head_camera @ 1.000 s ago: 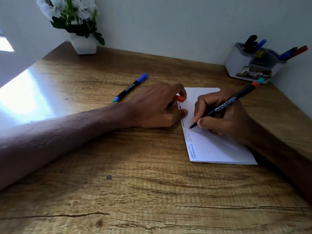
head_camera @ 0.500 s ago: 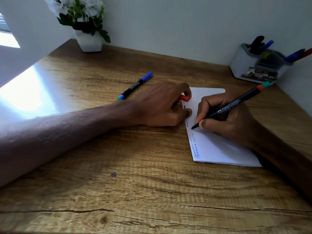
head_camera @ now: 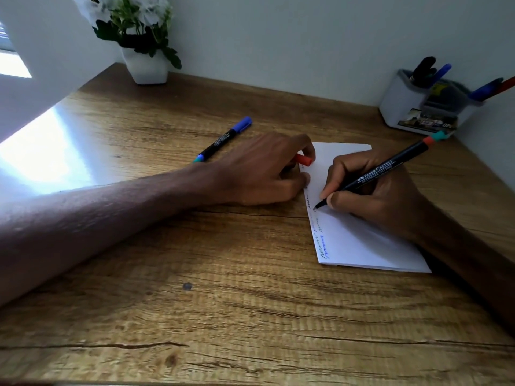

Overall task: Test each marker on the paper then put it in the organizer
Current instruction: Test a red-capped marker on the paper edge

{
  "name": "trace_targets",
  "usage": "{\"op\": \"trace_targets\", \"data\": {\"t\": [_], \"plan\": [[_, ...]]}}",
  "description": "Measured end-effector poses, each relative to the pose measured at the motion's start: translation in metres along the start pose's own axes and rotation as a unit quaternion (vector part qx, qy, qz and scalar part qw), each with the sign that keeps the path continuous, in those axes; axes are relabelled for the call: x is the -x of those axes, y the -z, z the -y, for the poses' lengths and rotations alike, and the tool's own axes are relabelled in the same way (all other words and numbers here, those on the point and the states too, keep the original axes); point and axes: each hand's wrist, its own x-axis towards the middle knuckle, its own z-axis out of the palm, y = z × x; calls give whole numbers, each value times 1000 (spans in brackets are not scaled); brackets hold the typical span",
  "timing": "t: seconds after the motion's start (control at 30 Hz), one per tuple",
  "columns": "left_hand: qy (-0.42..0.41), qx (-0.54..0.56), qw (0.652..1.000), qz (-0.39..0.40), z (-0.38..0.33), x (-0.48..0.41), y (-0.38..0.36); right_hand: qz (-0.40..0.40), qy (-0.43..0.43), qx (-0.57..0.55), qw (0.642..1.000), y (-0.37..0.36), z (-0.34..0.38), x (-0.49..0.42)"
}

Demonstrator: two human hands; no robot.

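Note:
My right hand (head_camera: pixel 373 196) grips a black marker (head_camera: pixel 390 165) with a red and teal end, and its tip touches the left margin of the white paper (head_camera: pixel 359 240). Several short scribbles run down that margin. My left hand (head_camera: pixel 262 171) rests at the paper's left edge, its fingers curled round the marker's red cap (head_camera: pixel 304 160). A black marker with a blue cap (head_camera: pixel 224 139) lies on the wooden desk behind my left wrist. The white and grey organizer (head_camera: pixel 401 107) stands at the back right with several markers upright in it.
A white pot of white flowers (head_camera: pixel 145 65) stands at the back left against the wall. The wall closes the desk at the back and on the right. Bright light glares on the desk (head_camera: pixel 41 151) at the left.
The marker tip has moved a little down the paper's left margin, leaving a fresh dark scribble. My left hand has stayed in place. The camera has shifted slightly.

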Motion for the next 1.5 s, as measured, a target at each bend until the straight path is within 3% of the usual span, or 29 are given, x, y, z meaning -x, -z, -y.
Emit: {"op": "trace_targets", "data": {"t": [1.5], "plan": [[-7,-14,1000,7,-1,2,2,-47,-106,-55,992,1,0,1]]}}
